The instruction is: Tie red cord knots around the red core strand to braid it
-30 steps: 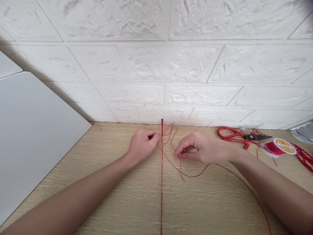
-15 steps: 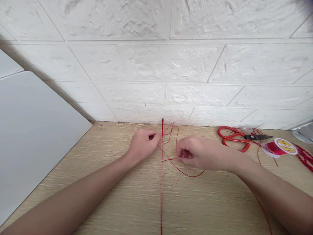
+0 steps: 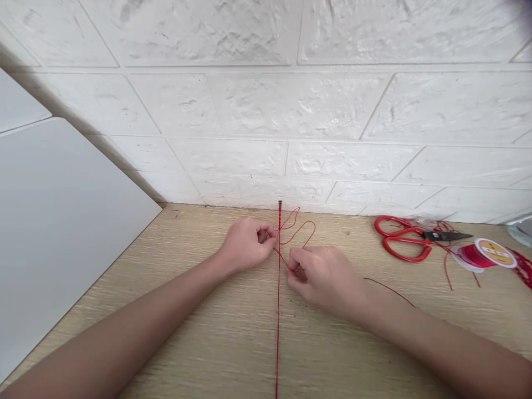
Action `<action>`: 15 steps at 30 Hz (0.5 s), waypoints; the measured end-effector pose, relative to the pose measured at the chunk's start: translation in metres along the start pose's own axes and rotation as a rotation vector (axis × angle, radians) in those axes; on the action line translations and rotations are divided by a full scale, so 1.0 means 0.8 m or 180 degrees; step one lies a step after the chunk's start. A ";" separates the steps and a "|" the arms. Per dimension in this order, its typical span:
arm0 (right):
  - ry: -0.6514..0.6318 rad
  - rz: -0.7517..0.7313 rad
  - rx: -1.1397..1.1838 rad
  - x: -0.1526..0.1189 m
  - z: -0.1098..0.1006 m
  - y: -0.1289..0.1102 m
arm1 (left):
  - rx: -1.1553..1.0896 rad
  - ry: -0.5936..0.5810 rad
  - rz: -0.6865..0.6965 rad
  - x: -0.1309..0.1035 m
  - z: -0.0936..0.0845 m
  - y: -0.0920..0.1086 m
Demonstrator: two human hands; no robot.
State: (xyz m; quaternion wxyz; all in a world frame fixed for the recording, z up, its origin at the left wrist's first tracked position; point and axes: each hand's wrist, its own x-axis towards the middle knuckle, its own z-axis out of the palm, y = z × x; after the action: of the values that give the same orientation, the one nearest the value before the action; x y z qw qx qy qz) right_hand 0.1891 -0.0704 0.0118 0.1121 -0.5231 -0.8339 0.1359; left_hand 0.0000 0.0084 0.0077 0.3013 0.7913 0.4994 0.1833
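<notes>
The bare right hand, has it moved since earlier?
Yes: judged against the small dark peg by the white wall, the right hand has moved left, closer to the straight red cord.

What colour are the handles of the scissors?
Red; the handles show best in the head view.

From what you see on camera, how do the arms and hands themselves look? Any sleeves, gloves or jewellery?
The left hand and right hand are ungloved, and both forearms are bare, with no sleeve in view. No watch, bracelet or ring shows, though some fingers are partly hidden. No cables or markings are visible.
</notes>
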 end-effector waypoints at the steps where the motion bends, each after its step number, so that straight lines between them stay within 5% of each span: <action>1: 0.0048 0.0007 0.0011 0.000 0.004 0.001 | -0.0001 -0.0063 0.0023 0.001 -0.001 -0.001; 15: 0.0115 0.0000 0.0074 0.000 0.014 0.005 | 0.0489 -0.0735 0.0351 -0.003 -0.014 0.014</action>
State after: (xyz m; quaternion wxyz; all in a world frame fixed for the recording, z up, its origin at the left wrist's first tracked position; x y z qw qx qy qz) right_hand 0.1885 -0.0698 -0.0003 0.1332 -0.5241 -0.8301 0.1361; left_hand -0.0005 0.0058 0.0238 0.2849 0.8541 0.4297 0.0686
